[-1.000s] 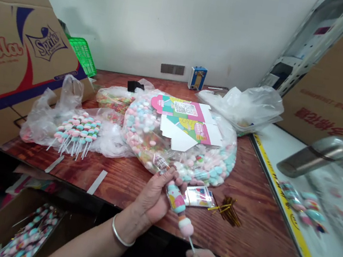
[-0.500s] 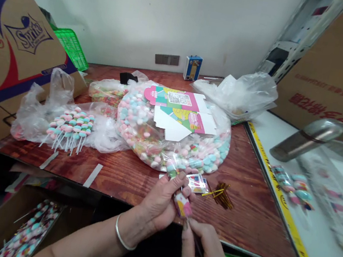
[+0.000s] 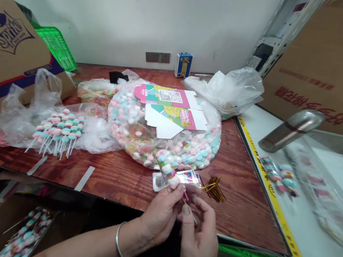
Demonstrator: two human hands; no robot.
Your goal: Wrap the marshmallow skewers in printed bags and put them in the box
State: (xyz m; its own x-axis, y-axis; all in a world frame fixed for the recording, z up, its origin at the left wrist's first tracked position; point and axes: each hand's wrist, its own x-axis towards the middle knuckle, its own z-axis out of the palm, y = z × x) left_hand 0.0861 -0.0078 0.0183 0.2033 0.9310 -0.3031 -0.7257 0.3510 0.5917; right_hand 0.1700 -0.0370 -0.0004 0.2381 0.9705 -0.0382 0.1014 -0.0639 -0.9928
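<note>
A marshmallow lollipop (image 3: 168,171) in a clear wrapper points away from me over the table's front edge. My left hand (image 3: 158,212) is closed around its lower part, and a silver bangle circles that wrist. Just to the right, my right hand (image 3: 200,240) pinches the lollipop's white stick below the wrapper; its fingertips almost meet those of my left hand. Beyond my hands lie printed clear packets (image 3: 189,178), partly hidden behind the lollipop. A bunch of gold twist ties (image 3: 214,189) sits to their right.
A big clear bag of marshmallows (image 3: 208,153) carries a flattened printed carton (image 3: 169,106). Unwrapped marshmallow sticks (image 3: 60,126) rest on plastic at left. A box of wrapped ones (image 3: 29,232) is below left. On the right stand a steel flask (image 3: 290,131) and wrapped lollipops (image 3: 285,177).
My right hand has moved up and closer to my left hand. The lollipop's coloured wrapper, visible below my left hand before, is now mostly covered by fingers. The whole view has shifted slightly.
</note>
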